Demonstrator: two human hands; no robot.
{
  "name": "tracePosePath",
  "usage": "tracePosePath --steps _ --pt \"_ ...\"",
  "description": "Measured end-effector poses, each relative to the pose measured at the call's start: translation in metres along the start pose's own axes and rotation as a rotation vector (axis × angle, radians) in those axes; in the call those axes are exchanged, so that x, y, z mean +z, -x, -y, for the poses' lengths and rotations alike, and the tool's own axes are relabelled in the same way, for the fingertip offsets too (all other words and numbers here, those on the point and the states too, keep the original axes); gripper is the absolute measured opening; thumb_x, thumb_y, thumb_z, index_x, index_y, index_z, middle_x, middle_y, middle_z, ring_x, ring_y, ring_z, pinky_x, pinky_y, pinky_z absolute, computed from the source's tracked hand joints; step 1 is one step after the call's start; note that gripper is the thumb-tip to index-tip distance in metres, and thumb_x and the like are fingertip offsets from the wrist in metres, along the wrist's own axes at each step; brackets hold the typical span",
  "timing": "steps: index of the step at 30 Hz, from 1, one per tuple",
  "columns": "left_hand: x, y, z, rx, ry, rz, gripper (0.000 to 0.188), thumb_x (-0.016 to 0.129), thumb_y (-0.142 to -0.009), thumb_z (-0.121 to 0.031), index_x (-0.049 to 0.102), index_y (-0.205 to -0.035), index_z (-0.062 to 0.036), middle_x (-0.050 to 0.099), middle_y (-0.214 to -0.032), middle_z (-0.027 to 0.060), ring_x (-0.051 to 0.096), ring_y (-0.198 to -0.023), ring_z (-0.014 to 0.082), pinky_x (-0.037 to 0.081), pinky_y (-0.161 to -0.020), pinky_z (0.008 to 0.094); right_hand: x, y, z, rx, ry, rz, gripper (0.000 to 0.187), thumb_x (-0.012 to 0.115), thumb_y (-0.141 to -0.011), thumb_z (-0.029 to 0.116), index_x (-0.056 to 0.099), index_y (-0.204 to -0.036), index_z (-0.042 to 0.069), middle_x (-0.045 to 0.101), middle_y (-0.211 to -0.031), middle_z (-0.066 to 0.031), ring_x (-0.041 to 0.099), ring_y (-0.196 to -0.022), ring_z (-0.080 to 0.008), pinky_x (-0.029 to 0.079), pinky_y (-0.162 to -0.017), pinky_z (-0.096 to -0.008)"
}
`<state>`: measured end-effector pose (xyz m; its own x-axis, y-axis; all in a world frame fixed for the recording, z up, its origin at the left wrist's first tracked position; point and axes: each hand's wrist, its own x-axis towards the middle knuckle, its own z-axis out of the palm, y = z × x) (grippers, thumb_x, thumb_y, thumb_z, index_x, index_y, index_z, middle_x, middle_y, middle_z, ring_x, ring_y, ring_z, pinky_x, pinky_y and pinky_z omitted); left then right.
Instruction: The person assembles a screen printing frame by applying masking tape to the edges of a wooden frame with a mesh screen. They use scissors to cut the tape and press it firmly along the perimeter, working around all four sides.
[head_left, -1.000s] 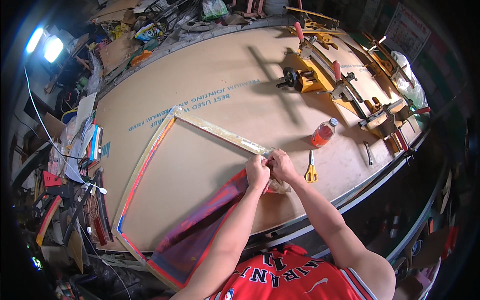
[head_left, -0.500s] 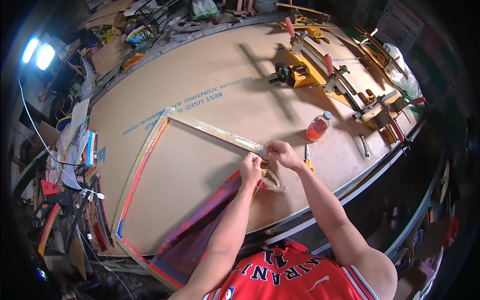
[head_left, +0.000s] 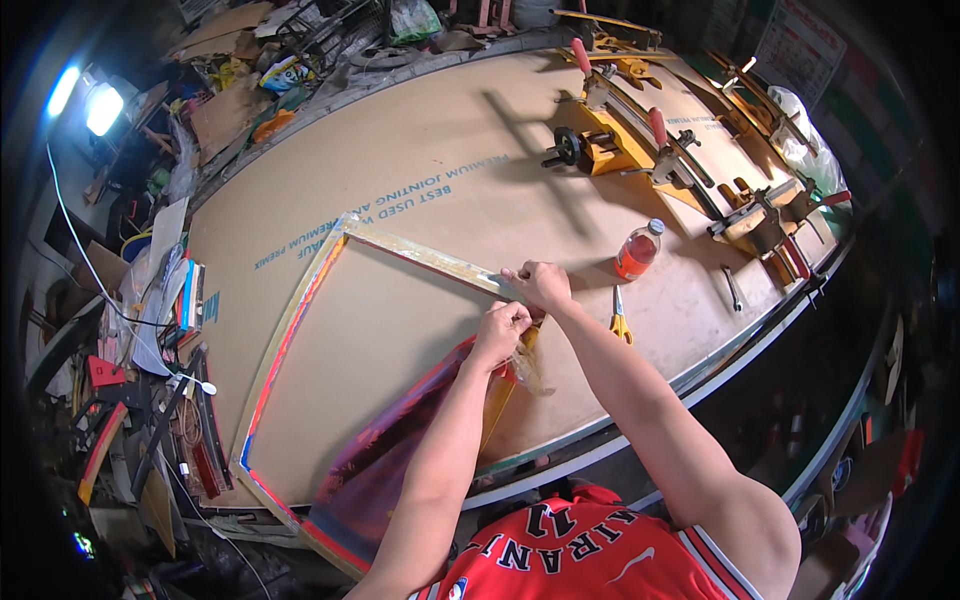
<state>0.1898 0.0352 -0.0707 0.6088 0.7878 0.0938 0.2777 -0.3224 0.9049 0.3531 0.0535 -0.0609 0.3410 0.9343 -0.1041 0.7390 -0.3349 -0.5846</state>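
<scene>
A large four-sided wooden frame, with red and blue paint along its inner edges, lies on the board-topped table. My right hand is closed at the right end of its upper rail, fingers curled against the wood. Just below it, my left hand is pinched closed by the same corner; what sits between its fingertips is hidden. From beneath the left hand dangles a crumpled clear strip. A loose purple, paint-stained sheet spreads inside the frame, partly covered by my left forearm.
Right of my hands are yellow-handled scissors, a bottle of red drink and a wrench. Yellow metal clamps with red handles fill the far right. Piled clutter borders the table's left side.
My right hand has shifted left onto the rail, nearer my left hand. The clear strip has changed from a wide loop to a crumpled bunch below the left hand.
</scene>
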Motion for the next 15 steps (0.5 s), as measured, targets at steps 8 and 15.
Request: tracePosePath --steps 8,15 --pt "0.007 -0.018 0.003 -0.173 0.167 0.130 0.007 0.062 -0.089 -0.005 0.057 -0.084 -0.0036 0.058 -0.077 0.0103 0.056 -0.075 0.0219 0.045 -0.069 0.0350 -0.001 0.000 -0.009 -0.209 0.235 -0.048 0.076 0.059 -0.075 0.080 0.073 -0.090 0.007 0.073 -0.093 -0.0155 0.070 -0.093 -0.0327 0.053 -0.087 -0.0434" --pt "0.041 0.001 -0.004 0.068 -0.261 -0.224 0.011 0.051 -0.075 0.007 0.050 -0.077 -0.0039 0.053 -0.068 0.0152 0.055 -0.072 0.0398 0.042 -0.065 0.0528 -0.015 0.007 0.010 -0.106 0.196 0.004 0.075 0.059 -0.077 0.078 0.073 -0.085 0.005 0.072 -0.088 -0.0173 0.070 -0.090 -0.0327 0.053 -0.086 -0.0443"
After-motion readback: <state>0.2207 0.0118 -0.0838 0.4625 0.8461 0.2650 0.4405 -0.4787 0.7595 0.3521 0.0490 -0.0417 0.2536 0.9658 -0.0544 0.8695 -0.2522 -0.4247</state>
